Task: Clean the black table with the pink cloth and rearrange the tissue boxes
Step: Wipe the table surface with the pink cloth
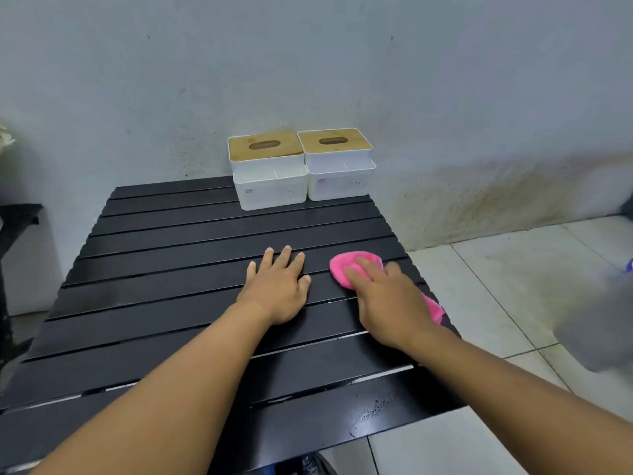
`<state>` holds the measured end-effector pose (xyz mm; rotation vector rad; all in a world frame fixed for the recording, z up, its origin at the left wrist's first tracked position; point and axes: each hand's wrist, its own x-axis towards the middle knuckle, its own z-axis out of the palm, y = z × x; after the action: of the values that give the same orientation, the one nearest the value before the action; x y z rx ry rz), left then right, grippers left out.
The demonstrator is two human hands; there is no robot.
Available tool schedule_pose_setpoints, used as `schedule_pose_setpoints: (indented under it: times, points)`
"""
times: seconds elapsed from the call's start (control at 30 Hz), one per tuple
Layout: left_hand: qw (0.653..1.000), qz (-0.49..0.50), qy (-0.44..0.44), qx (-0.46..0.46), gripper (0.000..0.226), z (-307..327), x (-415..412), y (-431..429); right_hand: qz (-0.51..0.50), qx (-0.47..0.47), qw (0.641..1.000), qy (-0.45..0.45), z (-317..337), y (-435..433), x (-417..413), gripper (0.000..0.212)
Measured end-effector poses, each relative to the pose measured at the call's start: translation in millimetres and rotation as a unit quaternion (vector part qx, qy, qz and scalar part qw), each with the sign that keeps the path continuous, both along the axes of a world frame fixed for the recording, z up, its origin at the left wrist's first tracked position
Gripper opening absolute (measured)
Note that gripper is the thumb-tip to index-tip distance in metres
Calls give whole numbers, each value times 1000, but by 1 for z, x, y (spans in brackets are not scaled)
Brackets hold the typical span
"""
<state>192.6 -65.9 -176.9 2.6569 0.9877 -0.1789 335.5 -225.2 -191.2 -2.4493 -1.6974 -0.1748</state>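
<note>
1. The pink cloth [356, 265] lies bunched on the right half of the desk [171, 303], near its right edge, and a tail of it trails back beside the wrist.
2. The right hand [387, 299] lies on the cloth with its fingers laid nearly flat, pressing down without clutching. We judge this grip suits wiping along the slats.
3. The left hand [277, 289] lies flat just beside it, fingers spread and holding nothing. We read this as bracing the desk.
4. The left tissue box [270, 173] and right tissue box [337, 166] stand side by side at the far edge against the wall [445, 97]. We think they are parked there to leave the slats free; whether they touch, we cannot tell.
5. Droplets [373, 409] sit on the near right slat, which suggests that patch is not yet wiped.
6. Hidden: the right thumb, the cloth under the palm, and any tissue inside the lid slots.
7. Hard to make out: a blurred grey shape [599, 323] over the floor [496, 303] at the right edge, and a dark object [17, 214] cut off at the left.
</note>
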Motion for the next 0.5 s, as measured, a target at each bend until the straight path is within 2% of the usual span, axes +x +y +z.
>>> schedule_pose_setpoints:
  times: [0.1,0.23,0.3,0.37,0.5]
  points:
    - [1000,-3,4,1,58,1,0,-1,39,-5,999,1,2,-15,-1,49]
    - [1000,-8,8,-8,59,3,-2,-3,-150,-38,987,38,12,3,41,48]
    - [1000,-6,8,-6,59,3,-3,-2,-202,-48,977,52,18,20,40,49]
    - [1000,-6,9,-8,59,2,-2,-1,-164,-43,984,45,21,34,19,51]
    - [1000,-7,5,-4,59,-1,-2,0,24,-18,1000,-5,8,38,-23,51]
